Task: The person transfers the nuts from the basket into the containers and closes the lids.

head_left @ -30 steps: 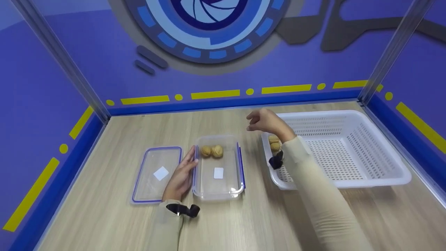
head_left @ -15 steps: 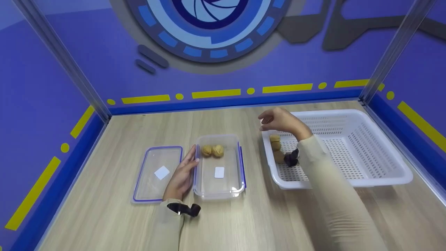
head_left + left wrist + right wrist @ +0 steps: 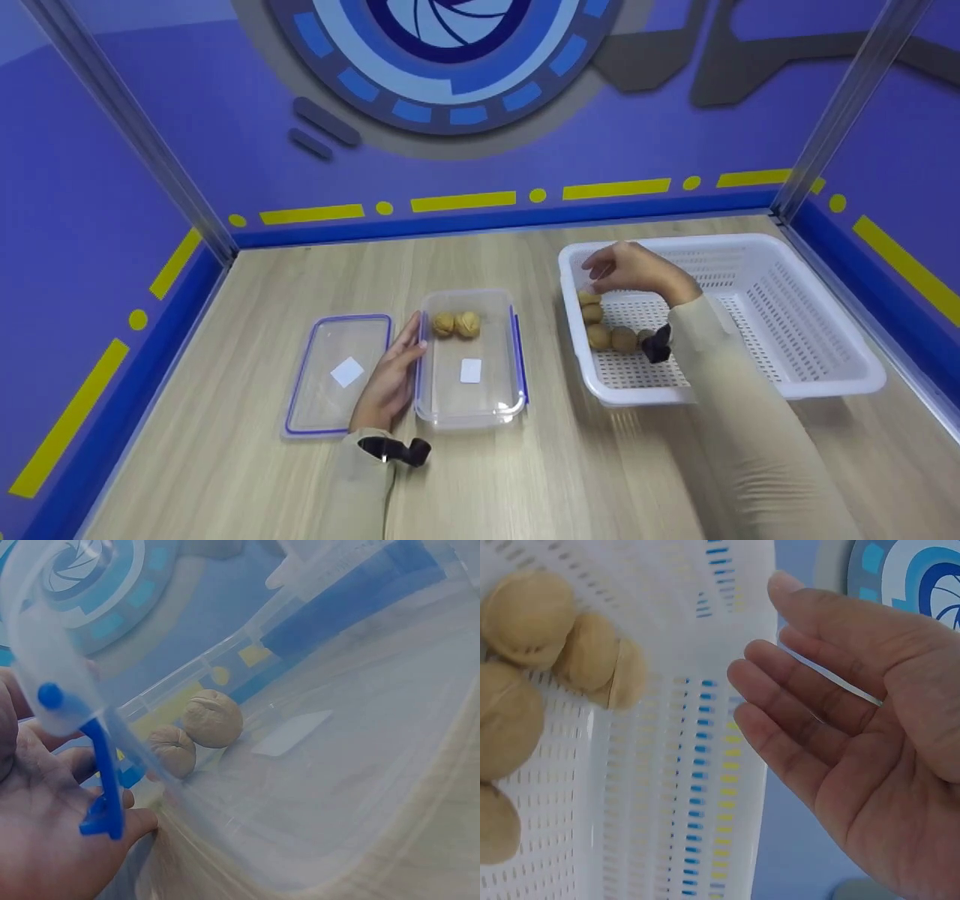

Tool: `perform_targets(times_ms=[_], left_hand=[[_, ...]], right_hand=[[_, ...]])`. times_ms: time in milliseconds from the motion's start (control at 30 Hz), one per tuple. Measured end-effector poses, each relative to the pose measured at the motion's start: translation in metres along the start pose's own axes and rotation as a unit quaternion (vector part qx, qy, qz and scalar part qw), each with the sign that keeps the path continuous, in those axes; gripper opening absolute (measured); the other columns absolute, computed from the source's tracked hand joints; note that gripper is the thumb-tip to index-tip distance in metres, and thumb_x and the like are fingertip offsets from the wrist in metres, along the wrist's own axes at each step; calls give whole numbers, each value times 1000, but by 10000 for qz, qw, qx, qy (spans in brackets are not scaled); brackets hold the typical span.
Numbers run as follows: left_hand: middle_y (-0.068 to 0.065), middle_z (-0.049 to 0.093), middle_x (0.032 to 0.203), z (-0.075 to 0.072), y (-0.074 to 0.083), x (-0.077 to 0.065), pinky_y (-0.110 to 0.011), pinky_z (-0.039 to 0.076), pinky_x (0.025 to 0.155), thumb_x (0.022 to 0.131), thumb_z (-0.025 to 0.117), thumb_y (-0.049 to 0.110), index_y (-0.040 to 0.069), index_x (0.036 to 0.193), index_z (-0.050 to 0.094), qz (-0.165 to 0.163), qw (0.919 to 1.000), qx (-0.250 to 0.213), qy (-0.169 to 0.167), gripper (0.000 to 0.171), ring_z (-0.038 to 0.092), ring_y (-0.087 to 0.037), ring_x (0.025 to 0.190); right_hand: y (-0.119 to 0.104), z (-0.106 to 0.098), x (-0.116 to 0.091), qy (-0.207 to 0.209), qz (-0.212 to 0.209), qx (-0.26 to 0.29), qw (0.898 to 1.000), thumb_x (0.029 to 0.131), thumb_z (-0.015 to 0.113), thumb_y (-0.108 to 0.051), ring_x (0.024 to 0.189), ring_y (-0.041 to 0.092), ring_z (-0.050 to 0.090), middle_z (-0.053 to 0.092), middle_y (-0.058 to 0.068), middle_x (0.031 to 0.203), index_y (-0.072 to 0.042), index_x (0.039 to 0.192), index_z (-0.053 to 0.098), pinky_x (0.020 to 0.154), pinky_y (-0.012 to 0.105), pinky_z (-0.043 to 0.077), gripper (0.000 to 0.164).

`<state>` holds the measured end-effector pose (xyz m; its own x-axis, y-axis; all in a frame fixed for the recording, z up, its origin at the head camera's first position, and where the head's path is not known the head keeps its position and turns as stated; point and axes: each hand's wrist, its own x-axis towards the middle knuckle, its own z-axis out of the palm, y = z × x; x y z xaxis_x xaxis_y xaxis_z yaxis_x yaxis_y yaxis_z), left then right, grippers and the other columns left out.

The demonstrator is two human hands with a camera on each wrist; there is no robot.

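Observation:
My left hand [image 3: 388, 379] rests along the left side of a clear plastic container [image 3: 442, 397], its fingers fairly straight against the wall beside a blue latch [image 3: 105, 780]. Two walnuts [image 3: 467, 324] sit together at the container's far end, and a white label shows on its bottom. Over the left end of a white perforated basket [image 3: 825, 386] hovers my right hand [image 3: 630, 268]. In the right wrist view its fingers [image 3: 780, 742] are loosely bent with nothing between them. Several walnuts [image 3: 598, 336] lie below it in the basket, partly hidden by the forearm and wrist camera.
A clear lid [image 3: 319, 390] with a blue seal and a white label lies left of the container, partly under the left hand. Blue-purple panels [image 3: 465, 172] enclose the wooden table [image 3: 480, 487] at the back and sides.
My right hand has moved rightward from beside the basket to over its left end, then lowered a little. More walnuts have come into view. The left hand and container stay in place.

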<state>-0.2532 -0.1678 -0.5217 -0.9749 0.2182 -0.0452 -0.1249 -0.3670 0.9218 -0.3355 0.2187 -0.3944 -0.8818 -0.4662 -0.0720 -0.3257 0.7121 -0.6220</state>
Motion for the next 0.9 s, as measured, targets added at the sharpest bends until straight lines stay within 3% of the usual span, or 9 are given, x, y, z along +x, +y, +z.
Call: perform_targets(times_ms=[300,533,900], left_hand=[[-6,-2,163,0,0,0,-36,-8,122,96,41,-2,6,154,12,-4,10000,-91,10,66,-10,-22,150],[-9,-2,163,-2,-1,0,-37,-9,122,96,41,-1,3,153,11,45,9999,129,-25,64,-11,-24,149],[-6,1,163,-1,0,0,-37,-8,122,96,43,1,7,154,14,-8,10000,89,30,65,-9,-22,150]], right_hand=[[20,-3,-11,-392,54,-94,9992,81,74,-12,99,32,66,69,22,109,5,120,63,84,43,56,44],[32,-2,-18,-804,356,-93,9961,81,73,-12,100,27,65,68,20,111,2,122,63,87,41,55,45],[47,2,-23,-1317,855,-275,9872,79,75,-19,101,25,63,68,15,112,-1,121,64,92,45,53,47]])
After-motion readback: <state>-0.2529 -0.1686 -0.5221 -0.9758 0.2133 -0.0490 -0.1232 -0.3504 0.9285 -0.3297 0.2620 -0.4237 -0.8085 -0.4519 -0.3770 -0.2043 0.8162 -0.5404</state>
